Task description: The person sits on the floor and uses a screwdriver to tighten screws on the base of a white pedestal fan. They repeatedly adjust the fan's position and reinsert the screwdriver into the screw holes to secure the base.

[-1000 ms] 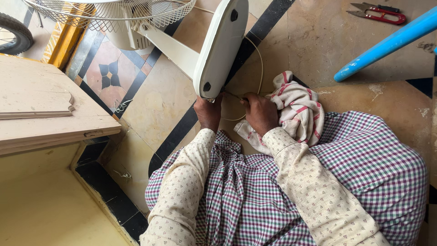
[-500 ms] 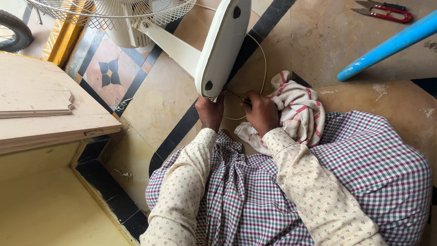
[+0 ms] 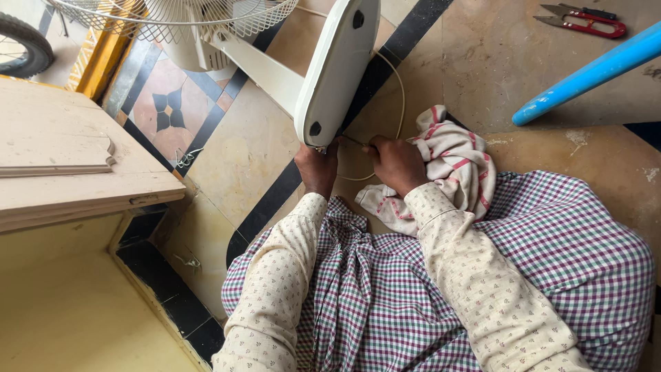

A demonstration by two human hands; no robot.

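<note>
A white pedestal fan lies tipped on the floor, its flat base (image 3: pixel 337 69) standing on edge in front of me and its wire cage (image 3: pixel 179 17) at the top left. My left hand (image 3: pixel 318 167) grips the lower edge of the base. My right hand (image 3: pixel 396 162) is closed on a thin dark tool, apparently a screwdriver, whose tip points at the base's lower edge. The fan's white cord (image 3: pixel 399 89) loops on the floor behind my hands. A pink-striped white cloth (image 3: pixel 454 165) lies against my right wrist.
Red-handled snips (image 3: pixel 585 22) and a blue pipe (image 3: pixel 592 72) lie at the top right. Stacked wooden boards (image 3: pixel 76 165) sit on the left above a yellow surface. A bicycle wheel (image 3: pixel 24 41) shows at the top left. Checked cloth (image 3: pixel 551 262) covers my lap.
Both hands stay at the base's lower edge; the right hand has shifted slightly with the tool. The view has drifted a little.
</note>
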